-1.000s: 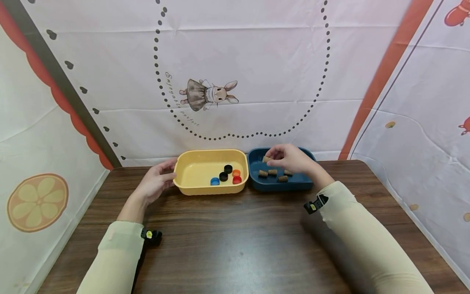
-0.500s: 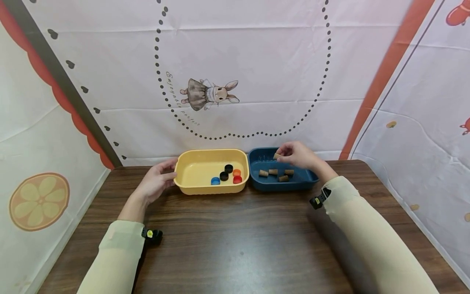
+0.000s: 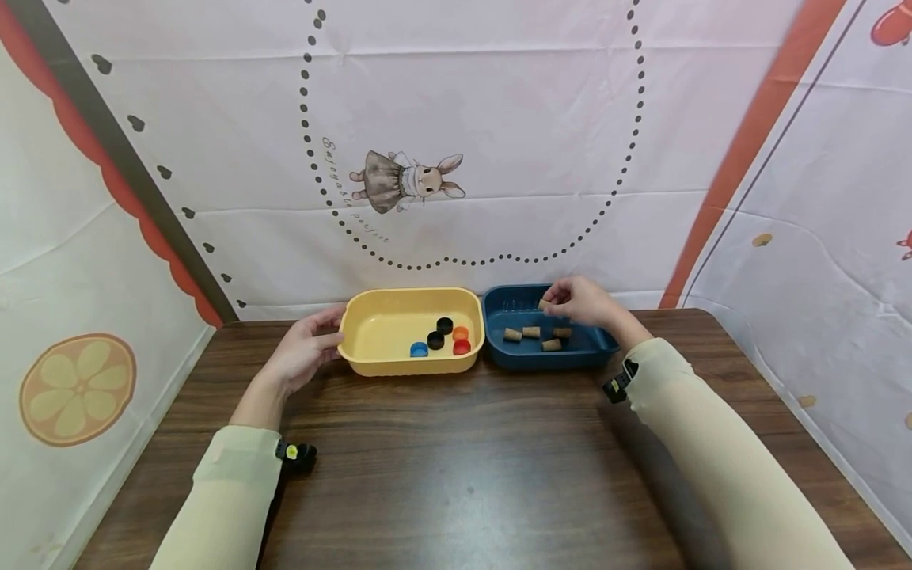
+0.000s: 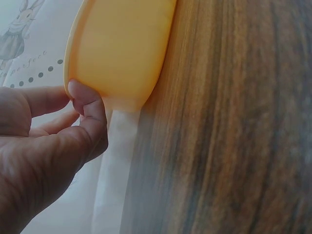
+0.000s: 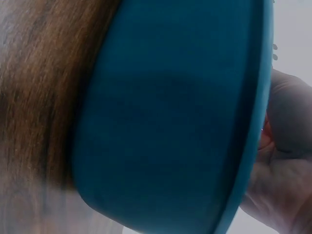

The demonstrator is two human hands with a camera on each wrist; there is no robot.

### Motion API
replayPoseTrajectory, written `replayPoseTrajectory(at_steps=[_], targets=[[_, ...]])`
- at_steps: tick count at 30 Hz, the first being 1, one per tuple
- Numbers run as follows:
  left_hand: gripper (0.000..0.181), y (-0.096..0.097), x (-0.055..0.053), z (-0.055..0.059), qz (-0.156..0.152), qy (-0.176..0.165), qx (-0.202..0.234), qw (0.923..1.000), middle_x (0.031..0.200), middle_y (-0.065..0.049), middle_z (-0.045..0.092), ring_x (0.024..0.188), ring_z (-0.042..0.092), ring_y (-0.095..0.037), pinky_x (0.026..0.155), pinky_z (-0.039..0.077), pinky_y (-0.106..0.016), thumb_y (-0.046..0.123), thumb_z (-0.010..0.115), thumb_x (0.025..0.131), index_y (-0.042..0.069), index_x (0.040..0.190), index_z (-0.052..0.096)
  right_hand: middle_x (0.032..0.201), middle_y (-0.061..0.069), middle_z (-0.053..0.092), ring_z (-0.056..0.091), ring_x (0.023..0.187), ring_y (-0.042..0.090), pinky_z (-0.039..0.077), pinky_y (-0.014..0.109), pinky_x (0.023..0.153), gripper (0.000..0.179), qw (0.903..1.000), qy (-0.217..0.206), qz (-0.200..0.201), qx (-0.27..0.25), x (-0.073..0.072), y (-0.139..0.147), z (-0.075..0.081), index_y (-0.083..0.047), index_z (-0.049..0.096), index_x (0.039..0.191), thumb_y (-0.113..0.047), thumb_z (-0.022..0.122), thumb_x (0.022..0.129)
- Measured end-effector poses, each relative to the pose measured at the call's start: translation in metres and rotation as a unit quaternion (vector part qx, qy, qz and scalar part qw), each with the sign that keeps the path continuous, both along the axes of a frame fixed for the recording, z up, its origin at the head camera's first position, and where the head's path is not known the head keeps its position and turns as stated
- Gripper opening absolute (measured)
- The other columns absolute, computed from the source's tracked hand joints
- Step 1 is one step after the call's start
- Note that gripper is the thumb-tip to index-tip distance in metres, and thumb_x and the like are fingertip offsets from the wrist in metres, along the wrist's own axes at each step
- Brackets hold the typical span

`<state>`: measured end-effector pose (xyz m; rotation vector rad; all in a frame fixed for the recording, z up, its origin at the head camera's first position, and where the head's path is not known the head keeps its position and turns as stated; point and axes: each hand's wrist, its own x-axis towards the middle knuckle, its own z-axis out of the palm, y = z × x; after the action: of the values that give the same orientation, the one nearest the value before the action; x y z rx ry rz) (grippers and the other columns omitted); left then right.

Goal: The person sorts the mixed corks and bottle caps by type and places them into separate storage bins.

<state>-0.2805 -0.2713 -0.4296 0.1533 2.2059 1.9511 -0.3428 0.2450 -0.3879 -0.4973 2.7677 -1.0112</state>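
Observation:
At the left end of the yellow tray (image 3: 370, 369), my left hand (image 3: 302, 352) pinches the rim between thumb and fingers; the left wrist view shows this grip on the tray wall (image 4: 122, 53) closely. My right hand (image 3: 580, 305) is over the back right of the blue tray (image 3: 527, 360), holding a cork (image 3: 545, 304) with its fingertips. Below it, several more corks lie on the blue tray's floor, among them a front cork (image 3: 552, 345) and a left cork (image 3: 512, 335). In the right wrist view the blue tray's wall (image 5: 165, 117) hides the fingertips and the held cork.
Inside the yellow tray are several bottle caps: a blue cap (image 3: 419, 349), a red cap (image 3: 461, 347), an orange cap (image 3: 460, 333) and black ones (image 3: 435, 340). Both trays stand side by side at the back of the wooden table (image 3: 442, 459), against a printed cloth (image 3: 527, 142).
My right hand has moved to the right over the blue tray with the cork between its fingers, uncovering more of the tray floor. The left hand stays on the yellow tray.

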Motion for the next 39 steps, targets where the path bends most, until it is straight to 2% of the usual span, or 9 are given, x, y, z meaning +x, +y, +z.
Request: replayPoseTrajectory(at_steps=[8, 14, 24, 32, 36, 39], targets=[[0.061, 0.001, 0.000, -0.002, -0.001, 0.002, 0.001, 1.0000, 0.148, -0.027, 0.035, 0.120, 0.057, -0.034, 0.084, 0.059, -0.028, -0.002, 0.051, 0.109, 0.004, 0.167, 0.031, 0.109, 0.015, 0.069, 0.063, 0.100, 0.029, 0.054, 0.042, 0.086, 0.027, 0.9999, 0.011, -0.001, 0.004, 0.000, 0.001, -0.005, 0.006, 0.069, 0.121, -0.012, 0.075, 0.101], [0.061, 0.001, 0.000, -0.002, -0.001, 0.001, 0.000, 1.0000, 0.148, -0.026, 0.035, 0.122, 0.056, -0.034, 0.086, 0.059, -0.029, -0.001, 0.051, 0.109, 0.004, 0.167, 0.031, 0.112, 0.016, 0.068, 0.062, 0.103, 0.031, 0.053, 0.045, 0.090, 0.031, 0.9999, 0.009, -0.013, -0.001, 0.004, 0.002, -0.007, 0.007, 0.068, 0.125, -0.010, 0.074, 0.100], [0.062, 0.001, 0.000, -0.002, 0.000, -0.001, -0.003, 1.0000, 0.149, -0.026, 0.036, 0.120, 0.057, -0.033, 0.085, 0.059, -0.028, -0.001, 0.051, 0.109, 0.006, 0.167, 0.031, 0.114, 0.015, 0.068, 0.064, 0.103, 0.030, 0.053, 0.048, 0.091, 0.037, 0.9996, 0.025, -0.011, -0.011, 0.017, -0.002, -0.002, 0.004, 0.067, 0.130, -0.015, 0.076, 0.100], [0.063, 0.001, -0.002, 0.001, 0.002, 0.001, 0.002, 1.0000, 0.147, -0.026, 0.036, 0.117, 0.059, -0.028, 0.084, 0.059, -0.028, -0.001, 0.052, 0.108, 0.002, 0.167, 0.029, 0.117, 0.014, 0.067, 0.064, 0.103, 0.030, 0.053, 0.051, 0.091, 0.039, 0.9984, 0.056, -0.001, -0.011, 0.033, -0.009, 0.006, 0.001, 0.067, 0.133, -0.020, 0.076, 0.101], [0.063, 0.000, -0.002, 0.004, 0.007, 0.009, -0.016, 0.9998, 0.146, -0.027, 0.039, 0.110, 0.062, -0.024, 0.083, 0.060, -0.027, 0.001, 0.054, 0.108, 0.000, 0.166, 0.029, 0.118, 0.015, 0.067, 0.064, 0.103, 0.030, 0.054, 0.051, 0.089, 0.039, 0.9972, 0.074, 0.005, -0.009, 0.042, -0.014, 0.010, -0.001, 0.067, 0.133, -0.021, 0.076, 0.101], [0.065, -0.001, 0.000, 0.007, 0.020, 0.011, -0.048, 0.9986, 0.149, -0.027, 0.039, 0.111, 0.062, -0.026, 0.083, 0.060, -0.028, 0.008, 0.056, 0.109, 0.001, 0.167, 0.027, 0.119, 0.015, 0.067, 0.063, 0.103, 0.030, 0.054, 0.050, 0.087, 0.037, 0.9965, 0.083, 0.010, -0.005, 0.050, -0.017, 0.011, -0.004, 0.068, 0.132, -0.022, 0.076, 0.101]])
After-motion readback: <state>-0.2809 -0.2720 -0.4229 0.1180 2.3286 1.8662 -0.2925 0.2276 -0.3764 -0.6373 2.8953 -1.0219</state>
